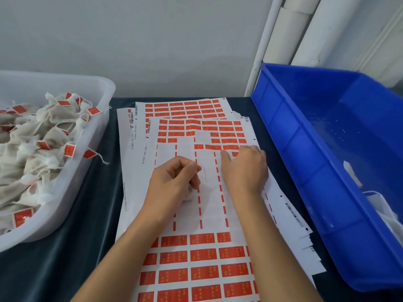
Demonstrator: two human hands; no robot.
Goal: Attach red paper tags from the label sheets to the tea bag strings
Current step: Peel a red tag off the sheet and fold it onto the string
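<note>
A stack of white label sheets (209, 205) with rows of red paper tags (204, 256) lies in the middle of the dark table; the top sheet's middle is bare backing. My left hand (174, 182) hovers over that bare part, curled round a small white tea bag (189, 196) and pinching its thin string (205, 174), which loops out to the right. My right hand (244, 168) rests on the sheet just right of it, fingertips at a red tag (226, 152) in a partly stripped row.
A clear plastic tub (96, 136) at the left holds several tagged tea bags (43, 147). A large blue crate (327, 171) stands at the right with a few white bags (383, 212) inside. White pipes (283, 40) run up the wall behind.
</note>
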